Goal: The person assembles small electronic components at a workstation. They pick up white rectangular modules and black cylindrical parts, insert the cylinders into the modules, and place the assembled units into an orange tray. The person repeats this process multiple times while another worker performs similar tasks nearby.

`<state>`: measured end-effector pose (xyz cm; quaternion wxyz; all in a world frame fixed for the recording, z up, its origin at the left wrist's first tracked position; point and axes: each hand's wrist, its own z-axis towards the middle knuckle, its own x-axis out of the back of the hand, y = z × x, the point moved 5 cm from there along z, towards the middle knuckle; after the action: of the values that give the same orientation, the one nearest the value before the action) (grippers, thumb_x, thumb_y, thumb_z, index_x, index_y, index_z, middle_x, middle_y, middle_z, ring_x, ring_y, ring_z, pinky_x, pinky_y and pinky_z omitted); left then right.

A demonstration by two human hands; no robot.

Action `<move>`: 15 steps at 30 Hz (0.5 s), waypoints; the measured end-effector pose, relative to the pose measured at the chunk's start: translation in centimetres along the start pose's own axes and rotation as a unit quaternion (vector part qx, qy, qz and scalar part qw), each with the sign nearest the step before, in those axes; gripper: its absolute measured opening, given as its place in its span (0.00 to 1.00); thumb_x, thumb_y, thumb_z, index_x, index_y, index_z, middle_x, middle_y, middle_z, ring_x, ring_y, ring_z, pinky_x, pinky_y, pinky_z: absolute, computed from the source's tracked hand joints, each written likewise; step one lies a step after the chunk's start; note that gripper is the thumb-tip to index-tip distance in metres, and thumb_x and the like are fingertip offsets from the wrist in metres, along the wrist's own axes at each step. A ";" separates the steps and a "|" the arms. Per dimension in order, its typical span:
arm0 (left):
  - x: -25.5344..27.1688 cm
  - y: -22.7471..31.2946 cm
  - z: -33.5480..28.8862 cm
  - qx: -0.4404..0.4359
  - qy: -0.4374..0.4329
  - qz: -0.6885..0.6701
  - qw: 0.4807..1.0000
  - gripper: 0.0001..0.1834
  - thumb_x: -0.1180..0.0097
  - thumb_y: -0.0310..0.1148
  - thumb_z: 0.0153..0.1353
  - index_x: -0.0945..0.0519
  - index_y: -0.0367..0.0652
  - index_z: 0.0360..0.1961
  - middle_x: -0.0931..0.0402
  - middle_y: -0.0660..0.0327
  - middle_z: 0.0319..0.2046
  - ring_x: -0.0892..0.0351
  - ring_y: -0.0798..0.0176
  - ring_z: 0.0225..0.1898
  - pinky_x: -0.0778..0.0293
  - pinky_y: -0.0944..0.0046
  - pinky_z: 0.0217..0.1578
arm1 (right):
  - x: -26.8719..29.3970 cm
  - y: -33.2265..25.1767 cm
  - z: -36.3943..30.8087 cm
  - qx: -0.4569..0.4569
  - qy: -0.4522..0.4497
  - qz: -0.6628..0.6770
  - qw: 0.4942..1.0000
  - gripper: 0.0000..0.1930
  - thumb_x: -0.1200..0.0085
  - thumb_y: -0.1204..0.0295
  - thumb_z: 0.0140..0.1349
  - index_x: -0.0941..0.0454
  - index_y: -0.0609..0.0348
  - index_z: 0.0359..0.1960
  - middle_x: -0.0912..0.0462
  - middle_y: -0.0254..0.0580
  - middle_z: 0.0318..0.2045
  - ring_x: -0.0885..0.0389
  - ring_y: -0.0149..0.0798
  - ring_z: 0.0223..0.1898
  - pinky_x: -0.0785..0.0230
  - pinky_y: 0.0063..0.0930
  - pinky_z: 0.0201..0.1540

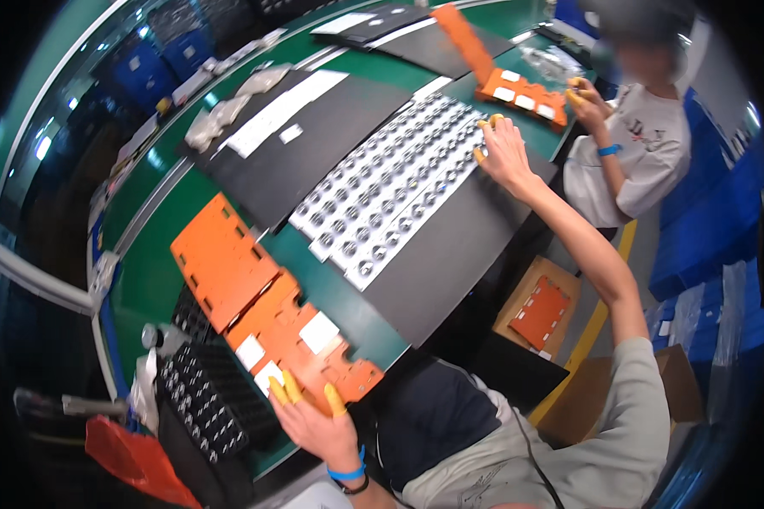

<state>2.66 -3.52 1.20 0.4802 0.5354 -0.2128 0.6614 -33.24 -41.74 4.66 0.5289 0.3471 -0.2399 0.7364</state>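
My left hand (pixel 316 422) wears yellow finger cots and lies at the near edge of an orange plate (pixel 348 373). Its fingers and thumb are spread, touching the plate beside white rectangular pads (pixel 319 332). Hinged or butted to this plate, a flat orange panel (pixel 221 259) extends farther left. My right arm reaches forward, and my right hand (pixel 506 153), also in yellow cots, is at the far right end of several white strips (pixel 373 208) with rows of round dark parts. Its thumb and fingers are apart; nothing shows between them. The strips rest on a dark grey sheet (pixel 450 263).
Across the bench, a person's hand (pixel 587 100) is beside another orange plate (pixel 522 97). Black sheets (pixel 306 153) lie on the green table (pixel 136 293). Black trays (pixel 204 399) stand at left. A cardboard box (pixel 569 411) is on the floor, right.
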 end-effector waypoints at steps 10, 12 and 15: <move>0.7 -0.2 0.1 0.003 0.009 -0.021 1.000 0.35 0.45 0.48 0.66 0.33 0.39 0.68 0.38 0.49 0.70 0.44 0.44 0.73 0.44 0.47 0.68 | 5.3 -30.9 -7.7 0.189 -0.271 0.286 0.900 0.24 0.37 0.52 0.58 0.20 0.66 0.28 0.19 0.53 0.28 0.17 0.55 0.27 0.25 0.46 0.30; 0.5 -0.2 0.1 0.002 0.010 -0.028 1.000 0.35 0.44 0.48 0.66 0.33 0.39 0.68 0.38 0.49 0.70 0.45 0.44 0.73 0.44 0.47 0.68 | 4.2 -32.6 -8.0 0.169 -0.346 0.314 0.868 0.29 0.38 0.47 0.57 0.20 0.69 0.25 0.18 0.60 0.27 0.16 0.59 0.29 0.24 0.47 0.31; 0.4 -0.4 -0.1 0.003 0.008 -0.042 0.999 0.35 0.44 0.46 0.65 0.33 0.39 0.68 0.39 0.48 0.70 0.45 0.43 0.73 0.45 0.47 0.69 | 4.1 -32.7 -7.5 0.116 -0.404 0.358 0.834 0.29 0.36 0.47 0.56 0.19 0.69 0.24 0.17 0.63 0.26 0.15 0.61 0.32 0.23 0.49 0.34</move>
<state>2.93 -3.09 1.43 0.5078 0.5400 -0.1836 0.6456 -5.12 -23.17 2.54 0.0399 0.5622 -0.4528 0.6909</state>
